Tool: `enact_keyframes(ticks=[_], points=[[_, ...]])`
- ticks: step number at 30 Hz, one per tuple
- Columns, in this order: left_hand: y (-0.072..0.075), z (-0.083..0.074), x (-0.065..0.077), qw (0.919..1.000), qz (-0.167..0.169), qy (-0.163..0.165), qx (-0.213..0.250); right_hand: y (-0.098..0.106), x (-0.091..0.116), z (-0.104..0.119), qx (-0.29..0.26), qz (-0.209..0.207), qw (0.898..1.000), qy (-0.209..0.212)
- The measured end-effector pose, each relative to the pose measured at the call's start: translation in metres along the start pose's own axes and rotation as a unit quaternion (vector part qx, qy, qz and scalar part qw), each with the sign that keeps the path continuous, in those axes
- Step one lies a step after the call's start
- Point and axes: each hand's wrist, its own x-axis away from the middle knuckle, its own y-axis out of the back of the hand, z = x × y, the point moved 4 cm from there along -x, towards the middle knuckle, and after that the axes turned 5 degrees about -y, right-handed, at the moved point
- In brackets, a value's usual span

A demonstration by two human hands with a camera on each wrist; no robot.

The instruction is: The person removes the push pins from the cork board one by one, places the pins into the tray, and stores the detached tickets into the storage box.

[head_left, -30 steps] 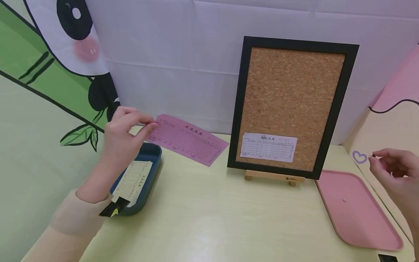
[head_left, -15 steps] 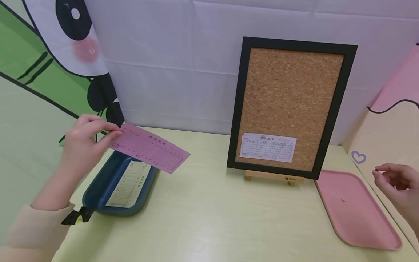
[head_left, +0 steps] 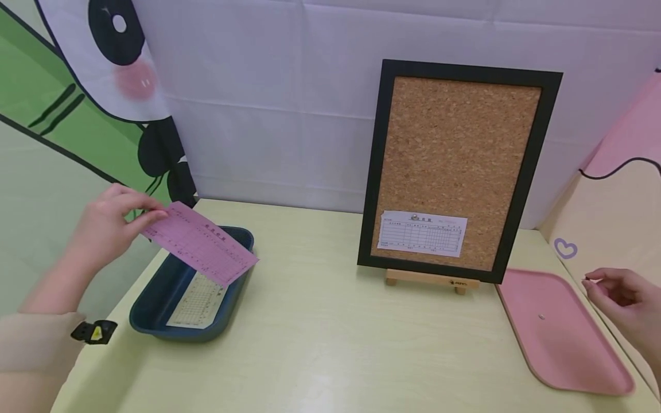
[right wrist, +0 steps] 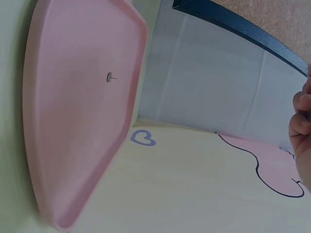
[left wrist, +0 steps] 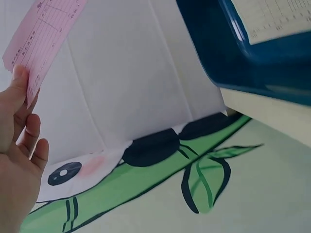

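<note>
At the left in the head view, my left hand [head_left: 105, 229] pinches a pink receipt slip [head_left: 206, 244] by one corner between thumb and fingers. The slip slants over a blue tray [head_left: 147, 312], partly covering a pale yellow receipt slip [head_left: 193, 307] lying in it. My right hand [head_left: 625, 298], at the right edge, pinches a tiny thumbtack [head_left: 586, 279] at its fingertips, mostly hidden by them. Below it lies a pink tray [head_left: 573, 344] with one thumbtack [right wrist: 110, 77]. A white receipt slip [head_left: 420, 234] is pinned low on a framed cork board [head_left: 465, 149].
A small wooden easel [head_left: 431, 278] props up the board at the back of the pale table [head_left: 330, 338]. Behind hangs a white backdrop [head_left: 279, 120] with cartoon drawings, and a purple heart [head_left: 565, 248] shows at the right.
My left hand has carried the pink receipt slip left and down, from beside the board to over the blue tray. My right hand has dropped a little.
</note>
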Motion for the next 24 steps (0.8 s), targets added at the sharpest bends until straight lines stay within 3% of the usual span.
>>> enact_keyframes(ticks=[6, 13, 20, 24], points=[[-0.005, 0.016, -0.001, 0.9984, 0.026, -0.046, -0.017, 0.003, 0.004, -0.018, 0.064, -0.006, 0.997, -0.037], [-0.014, 0.027, -0.004, 0.9942, 0.057, -0.086, -0.032, 0.005, 0.008, -0.042, 0.061, 0.016, 0.996, -0.068], [-0.031, 0.04, -0.006, 0.9852, 0.155, -0.059, -0.044, 0.006, 0.011, -0.053, 0.153, 0.046, 0.982, -0.102], [-0.043, 0.044, -0.005, 0.9792, 0.194, -0.046, -0.036, 0.005, 0.015, -0.061, 0.187, 0.062, 0.974, -0.113]])
